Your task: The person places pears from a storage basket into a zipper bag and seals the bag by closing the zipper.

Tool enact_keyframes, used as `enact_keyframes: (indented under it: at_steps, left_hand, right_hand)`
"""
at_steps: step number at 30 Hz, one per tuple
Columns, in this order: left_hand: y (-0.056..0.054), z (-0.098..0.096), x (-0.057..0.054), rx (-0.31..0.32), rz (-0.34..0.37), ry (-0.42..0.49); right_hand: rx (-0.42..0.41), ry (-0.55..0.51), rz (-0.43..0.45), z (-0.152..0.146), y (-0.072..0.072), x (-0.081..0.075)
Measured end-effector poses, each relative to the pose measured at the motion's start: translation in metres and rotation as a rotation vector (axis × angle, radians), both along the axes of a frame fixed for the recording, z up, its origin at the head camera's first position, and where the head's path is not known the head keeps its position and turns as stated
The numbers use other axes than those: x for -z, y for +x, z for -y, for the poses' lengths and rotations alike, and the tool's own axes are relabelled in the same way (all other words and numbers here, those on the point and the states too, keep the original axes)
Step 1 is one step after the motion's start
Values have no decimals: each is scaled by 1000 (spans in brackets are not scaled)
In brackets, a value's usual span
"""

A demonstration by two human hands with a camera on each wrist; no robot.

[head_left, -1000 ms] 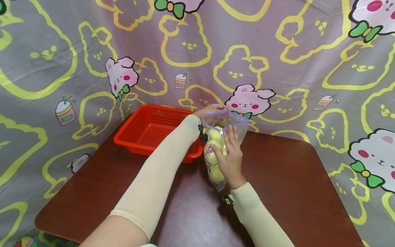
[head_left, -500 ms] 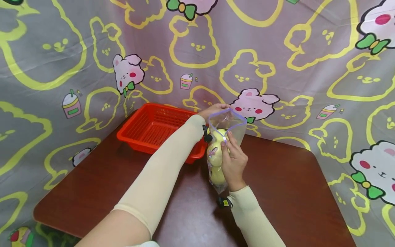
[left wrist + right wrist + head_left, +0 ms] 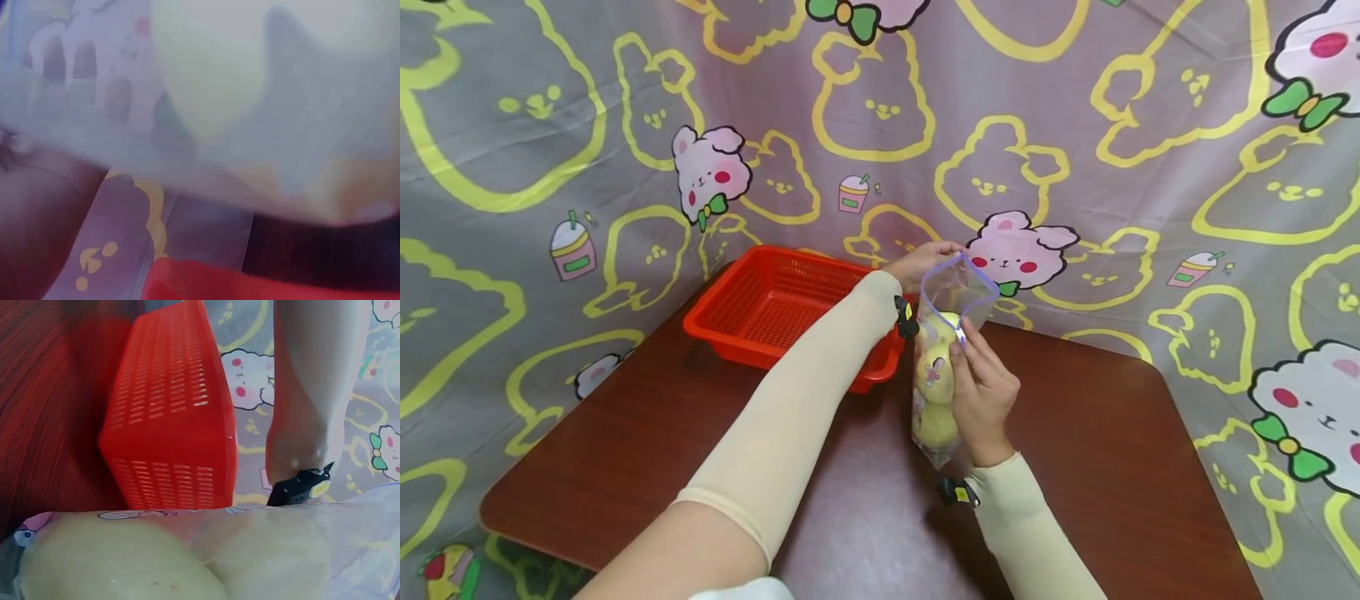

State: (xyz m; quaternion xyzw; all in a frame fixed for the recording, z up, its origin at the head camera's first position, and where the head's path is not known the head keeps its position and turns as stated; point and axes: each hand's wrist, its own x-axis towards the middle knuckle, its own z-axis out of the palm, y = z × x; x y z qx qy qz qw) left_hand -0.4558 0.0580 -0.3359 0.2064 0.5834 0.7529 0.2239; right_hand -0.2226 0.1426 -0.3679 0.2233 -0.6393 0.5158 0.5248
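A clear zip bag (image 3: 934, 372) with a cartoon print and a purple zip rim stands upright between the two hands, its mouth spread apart. Pale yellow round fruits (image 3: 937, 425) are stacked inside it; in the right wrist view the fruits (image 3: 112, 562) fill the near side. My left hand (image 3: 921, 263) pinches the far corner of the rim, its fingertips partly behind the plastic. At the near corner, my right hand (image 3: 987, 402) pinches the rim by the white slider (image 3: 960, 334). In the left wrist view, part of the left hand (image 3: 44, 212) shows beside the blurred bag.
A red plastic basket (image 3: 718, 335) with slotted walls stands left of the bag, under the left forearm. Everything rests on a dark brown wooden table (image 3: 1097, 450). A patterned cloth (image 3: 880, 92) hangs behind and around it.
My right hand has gone from lying flat along the bag's side to pinching the rim by the slider. The bag has shifted slightly right; the left hand keeps its hold at the far corner.
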Motion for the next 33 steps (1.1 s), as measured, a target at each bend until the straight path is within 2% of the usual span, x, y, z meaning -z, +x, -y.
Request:
enact_keyframes:
  at_steps: [4, 8, 15, 19, 33]
  left_hand:
    - [-1, -1, 1, -28, -23, -18]
    - [-1, 1, 1, -41, -41, -25]
    - [-4, 13, -2, -47, 53, 27]
    - [-6, 23, -4, -41, 63, 42]
    - [13, 49, -18, -20, -15, 73]
  right_hand:
    - [13, -10, -9, 1, 13, -13]
    - [6, -37, -10, -1, 20, -18]
    - [-6, -76, -28, -11, 24, -23]
    - [21, -103, -29, -19, 25, -28]
    - [130, -188, 4, -59, 22, -43]
